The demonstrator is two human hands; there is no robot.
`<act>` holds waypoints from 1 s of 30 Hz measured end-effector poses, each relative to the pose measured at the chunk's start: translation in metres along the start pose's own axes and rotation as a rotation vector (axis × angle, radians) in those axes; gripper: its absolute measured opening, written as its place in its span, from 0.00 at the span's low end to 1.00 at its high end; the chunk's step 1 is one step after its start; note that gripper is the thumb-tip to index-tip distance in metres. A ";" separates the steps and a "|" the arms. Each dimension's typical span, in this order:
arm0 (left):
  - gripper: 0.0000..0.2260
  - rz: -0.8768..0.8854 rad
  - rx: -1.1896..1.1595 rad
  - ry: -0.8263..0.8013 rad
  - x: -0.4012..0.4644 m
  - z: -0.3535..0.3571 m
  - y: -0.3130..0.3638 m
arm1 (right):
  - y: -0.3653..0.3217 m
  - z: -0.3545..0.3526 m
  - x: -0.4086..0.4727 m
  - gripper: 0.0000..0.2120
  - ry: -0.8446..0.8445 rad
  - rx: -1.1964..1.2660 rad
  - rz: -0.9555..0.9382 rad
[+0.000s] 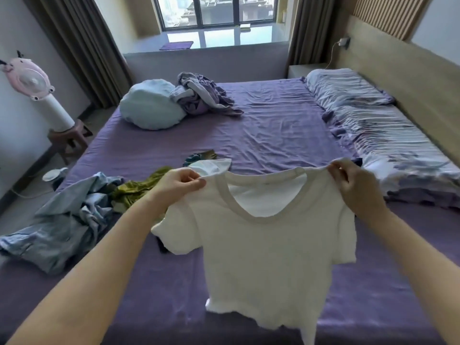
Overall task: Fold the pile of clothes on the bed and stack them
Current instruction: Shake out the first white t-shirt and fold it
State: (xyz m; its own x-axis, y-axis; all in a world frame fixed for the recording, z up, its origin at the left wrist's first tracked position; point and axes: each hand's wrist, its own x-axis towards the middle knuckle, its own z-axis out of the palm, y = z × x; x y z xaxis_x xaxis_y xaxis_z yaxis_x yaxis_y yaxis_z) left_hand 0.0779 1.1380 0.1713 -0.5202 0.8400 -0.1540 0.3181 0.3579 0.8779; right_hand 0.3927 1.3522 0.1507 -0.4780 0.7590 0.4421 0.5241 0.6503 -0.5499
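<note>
A white T-shirt [268,250] hangs in the air over the purple bed [273,125], held up by its shoulders. My left hand [178,184] pinches the left shoulder seam. My right hand [353,185] pinches the right shoulder seam. The shirt's neck opening faces me and its hem hangs down near the bed's front edge. To the left lies a pile of clothes: a crumpled light-blue garment [62,227], an olive-green one [135,188] and a patterned piece [201,155] partly hidden behind the shirt.
A light-blue round cushion [150,108] and a bundle of grey-purple cloth [201,95] lie at the bed's far left. Striped pillows and bedding [373,120] run along the right side by the headboard. A pink fan [37,83] stands on a stool left of the bed.
</note>
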 end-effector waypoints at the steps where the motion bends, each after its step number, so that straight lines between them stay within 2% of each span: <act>1: 0.10 -0.059 0.023 -0.020 0.009 0.012 -0.020 | 0.013 0.018 -0.004 0.06 -0.057 0.019 0.045; 5: 0.08 -0.248 0.245 -0.089 0.046 0.067 -0.103 | 0.074 0.096 -0.026 0.07 -0.349 -0.013 0.307; 8: 0.05 -0.367 0.304 -0.122 0.066 0.105 -0.153 | 0.116 0.146 -0.038 0.09 -0.526 -0.088 0.448; 14: 0.05 -0.496 0.288 -0.175 0.103 0.145 -0.212 | 0.167 0.216 -0.029 0.09 -0.679 -0.106 0.466; 16: 0.06 -0.508 0.295 -0.134 0.116 0.149 -0.224 | 0.181 0.237 -0.019 0.09 -0.727 -0.062 0.460; 19: 0.06 -0.512 0.250 0.009 0.135 0.152 -0.234 | 0.197 0.264 -0.003 0.10 -0.861 0.167 0.592; 22: 0.05 -0.492 0.263 0.091 0.157 0.156 -0.242 | 0.214 0.283 0.000 0.26 -0.970 0.266 0.720; 23: 0.05 -0.488 0.279 0.099 0.165 0.158 -0.245 | 0.218 0.288 -0.005 0.29 -1.003 0.256 0.723; 24: 0.05 -0.487 0.290 0.102 0.172 0.161 -0.249 | 0.222 0.293 -0.010 0.27 -1.020 0.220 0.701; 26: 0.05 -0.493 0.287 0.104 0.185 0.168 -0.257 | 0.227 0.302 -0.020 0.16 -0.963 0.113 0.619; 28: 0.05 -0.467 0.263 0.128 0.194 0.173 -0.263 | 0.225 0.306 -0.023 0.08 -0.742 0.073 0.572; 30: 0.06 -0.387 0.258 0.207 0.198 0.176 -0.266 | 0.224 0.305 -0.019 0.05 -0.491 0.022 0.526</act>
State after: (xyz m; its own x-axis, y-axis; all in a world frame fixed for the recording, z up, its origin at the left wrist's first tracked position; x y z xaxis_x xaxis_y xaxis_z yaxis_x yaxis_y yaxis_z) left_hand 0.0291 1.2810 -0.1726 -0.7765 0.5371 -0.3296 0.2431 0.7379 0.6296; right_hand 0.3044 1.4739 -0.1970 -0.4309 0.8664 -0.2522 0.7602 0.1980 -0.6187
